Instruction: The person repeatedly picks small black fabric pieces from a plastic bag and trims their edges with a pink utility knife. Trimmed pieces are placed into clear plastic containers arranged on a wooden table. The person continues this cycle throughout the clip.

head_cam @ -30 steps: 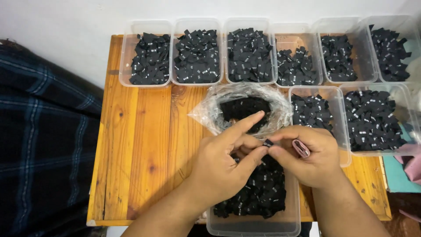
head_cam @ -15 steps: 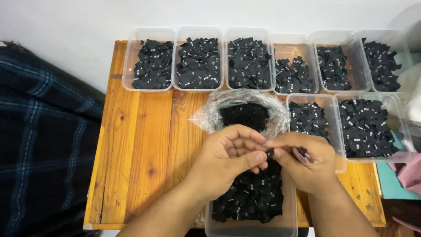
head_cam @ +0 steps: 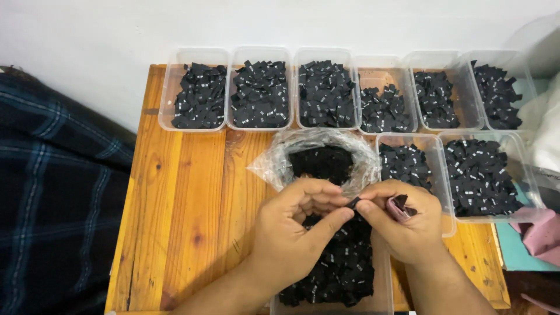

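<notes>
Above the front tub (head_cam: 382, 291), the left hand (head_cam: 291, 233) and right hand (head_cam: 408, 224) pinch one small black tag (head_cam: 353, 202) between fingertips, so a loosened grip could drop it among lookalike tags.

Left hand (head_cam: 297, 227) fingers curled in – thumb now pinching small black piece (head_cam: 353, 202) against right hand (head_cam: 402, 224).

six tubs (head_cam: 259, 87) rowed behind bag (head_cam: 321, 157), two tubs (head_cam: 466, 175) right, all on table (head_cam: 186, 198)
</notes>
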